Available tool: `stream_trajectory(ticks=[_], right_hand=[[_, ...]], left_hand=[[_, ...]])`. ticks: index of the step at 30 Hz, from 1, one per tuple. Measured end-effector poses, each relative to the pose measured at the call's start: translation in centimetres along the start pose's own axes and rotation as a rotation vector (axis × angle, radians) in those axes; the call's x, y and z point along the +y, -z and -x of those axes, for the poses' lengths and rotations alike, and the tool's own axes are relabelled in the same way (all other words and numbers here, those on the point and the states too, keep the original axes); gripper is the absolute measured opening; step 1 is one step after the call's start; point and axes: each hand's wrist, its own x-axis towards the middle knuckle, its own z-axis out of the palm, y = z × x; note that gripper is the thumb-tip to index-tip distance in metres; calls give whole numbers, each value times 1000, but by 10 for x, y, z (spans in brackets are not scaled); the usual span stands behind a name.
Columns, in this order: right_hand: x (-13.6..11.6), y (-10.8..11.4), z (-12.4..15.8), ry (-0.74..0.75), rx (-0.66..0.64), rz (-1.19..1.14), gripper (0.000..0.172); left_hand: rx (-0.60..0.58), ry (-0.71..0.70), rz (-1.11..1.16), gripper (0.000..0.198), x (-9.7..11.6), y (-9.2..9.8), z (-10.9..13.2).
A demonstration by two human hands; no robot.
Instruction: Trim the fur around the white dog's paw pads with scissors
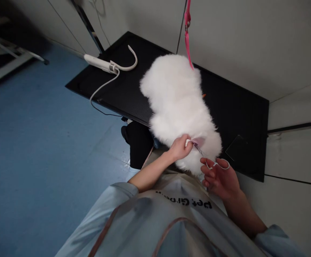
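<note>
A fluffy white dog [175, 92] is on the black grooming table [241, 110], its rear toward me and its face out of view. My left hand [181, 147] is closed at the rear on what looks like the dog's tail; little of it shows past the fingers. Beside those fingers is a pinkish patch of bare skin [199, 140]. My right hand [220, 178] holds scissors [202, 153] by their white loops. The blades point up and left, with their tips by the pink patch and close to my left fingers.
A pink strap [187, 39] hangs down to the dog's front end. A white corded device with a curved arm [102, 64] lies at the table's left end. A thin rectangular outline [234, 147] shows on the right. An orange bit [204, 95] sticks out beside the dog.
</note>
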Motion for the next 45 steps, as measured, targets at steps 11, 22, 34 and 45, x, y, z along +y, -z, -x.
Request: stream_trajectory(ticks=[11, 22, 34, 45], right_hand=[[-15, -15, -17, -106, -12, -187, 27], [-14, -9, -13, -39, -59, -238, 18], [-17, -13, -38, -56, -38, -192, 15], [-11, -12, -41, -135, -39, -351, 26]], left_hand=[[8, 54, -199, 17, 1, -6, 6], [117, 126, 39, 11, -6, -6, 2], [151, 151, 101, 12, -15, -5, 3], [162, 158, 110, 12, -27, -9, 6]])
